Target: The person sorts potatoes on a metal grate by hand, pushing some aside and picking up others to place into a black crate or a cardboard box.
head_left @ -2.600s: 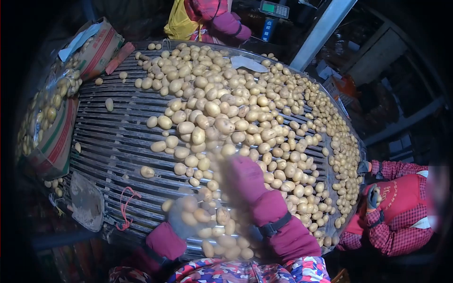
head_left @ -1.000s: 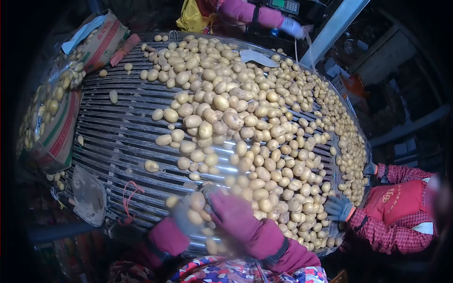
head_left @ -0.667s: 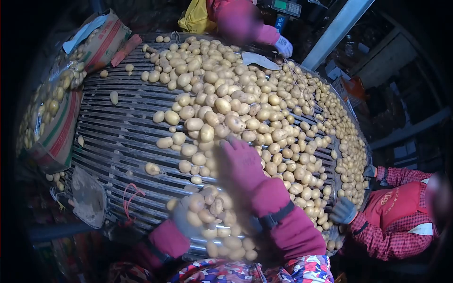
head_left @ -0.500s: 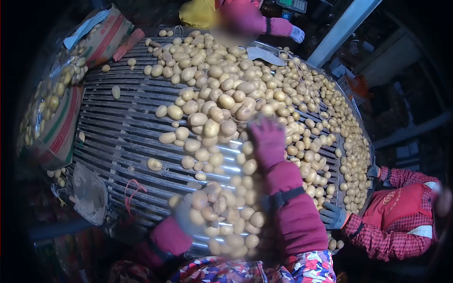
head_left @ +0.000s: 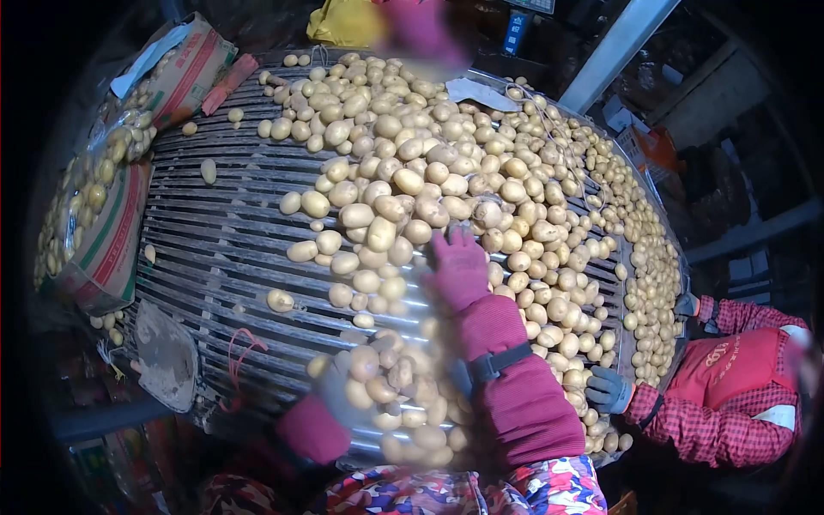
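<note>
My right hand (head_left: 459, 268), in a purple glove with dark fingertips, lies palm down at the near side of the big heap of potatoes (head_left: 407, 180). Its fingers are apart and their tips touch or nearly touch the closest potatoes; no potato shows in its grasp. My left hand (head_left: 337, 388), in a grey glove, is blurred beside a small cluster of potatoes (head_left: 400, 372) close to my body. Its fingers cannot be made out. The potatoes lie on a slatted table (head_left: 206, 249).
Cartons (head_left: 112, 236) of bagged potatoes stand at the left, with a flat scoop (head_left: 165, 356) nearer me. A red string loop (head_left: 245, 348) lies on the slats. At the right a co-worker's gloved hand (head_left: 609, 390) rests by the potatoes. Another person's sleeve (head_left: 421, 30) blurs at the far edge.
My right hand has moved left and slightly down along the heap's near edge. The far person's arm has drawn back up and left. My left hand has hardly moved.
</note>
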Demonstrator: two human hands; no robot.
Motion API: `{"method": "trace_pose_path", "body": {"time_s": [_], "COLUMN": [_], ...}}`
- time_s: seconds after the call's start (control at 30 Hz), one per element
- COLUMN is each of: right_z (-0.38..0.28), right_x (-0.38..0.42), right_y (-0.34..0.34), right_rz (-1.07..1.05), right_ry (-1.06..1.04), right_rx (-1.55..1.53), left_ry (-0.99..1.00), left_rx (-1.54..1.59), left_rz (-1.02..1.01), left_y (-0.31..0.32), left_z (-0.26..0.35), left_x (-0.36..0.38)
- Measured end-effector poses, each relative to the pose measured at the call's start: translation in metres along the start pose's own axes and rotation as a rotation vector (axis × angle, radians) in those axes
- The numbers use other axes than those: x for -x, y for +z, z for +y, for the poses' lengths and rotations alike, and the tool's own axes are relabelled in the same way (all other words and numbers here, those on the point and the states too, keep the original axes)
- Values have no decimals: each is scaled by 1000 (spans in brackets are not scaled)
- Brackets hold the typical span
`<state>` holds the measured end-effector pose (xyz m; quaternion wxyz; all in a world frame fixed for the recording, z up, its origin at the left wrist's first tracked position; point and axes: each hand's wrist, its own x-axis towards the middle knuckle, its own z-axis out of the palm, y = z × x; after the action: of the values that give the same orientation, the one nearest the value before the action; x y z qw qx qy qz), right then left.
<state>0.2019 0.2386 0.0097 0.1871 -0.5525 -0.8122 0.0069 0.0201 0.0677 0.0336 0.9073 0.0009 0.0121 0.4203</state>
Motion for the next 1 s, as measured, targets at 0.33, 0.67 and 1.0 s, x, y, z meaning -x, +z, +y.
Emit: {"method": "trace_pose_path", "body": {"time_s": [0.33, 0.67, 1.0], "right_z": [-31, -8, 36], "right_x": [-12, -15, 70], "right_y": [-12, -16, -40], "right_rz": [-361, -363, 52], "right_ry": [88, 150, 632], "right_rx": [253, -43, -1541], "left_ry": [7, 111, 121], "left_rx": [-30, -40, -405], "left_rz": [-86, -274, 134], "left_y": [-4, -13, 31], "left_z": [-3, -14, -10], "left_x": [-6, -8, -1]}}
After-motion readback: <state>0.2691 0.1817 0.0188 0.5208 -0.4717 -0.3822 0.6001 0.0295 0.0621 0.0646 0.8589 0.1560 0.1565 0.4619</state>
